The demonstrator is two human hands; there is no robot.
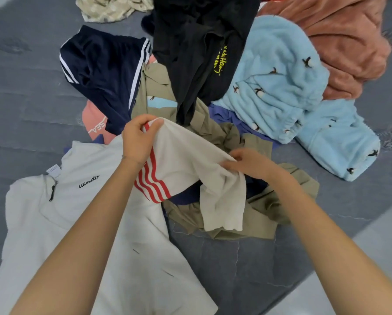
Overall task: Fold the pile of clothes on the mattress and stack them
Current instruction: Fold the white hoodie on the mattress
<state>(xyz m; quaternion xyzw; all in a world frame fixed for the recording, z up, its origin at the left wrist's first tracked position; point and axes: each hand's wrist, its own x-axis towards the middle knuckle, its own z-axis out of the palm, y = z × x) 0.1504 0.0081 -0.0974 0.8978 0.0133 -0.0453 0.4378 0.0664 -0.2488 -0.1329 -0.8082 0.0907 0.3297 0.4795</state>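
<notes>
Clothes: an unfolded heap on the mattress, lying beyond both hands; no folded stack shows yet.
Striped top: cream with red stripes, raised off the heap and held between the two hands, above a khaki garment.
Left hand: fingers curled round the top's upper edge, just beside the stripes.
Right hand: pinches a fold of the same top on its other side.
Axis: the held span slants from the left hand, farther out and to the left, down to the right hand, nearer the person and to the right; a loose end hangs below the right hand and rests on the khaki.
Nearer hand: both already have it; the right is closer to the hanging end, the left to the stripes.
Neighbours: a zip top lies spread under the left forearm; navy shorts and a blue fleece sit farther off.
Step, as judged: finding the top's edges before laying it flat.
Next move, as judged: bare mattress lies between the forearms, so the top wants drawing back toward the person and spreading there, right of the zip top.
Risk: the hanging end may drag the khaki along.
</notes>
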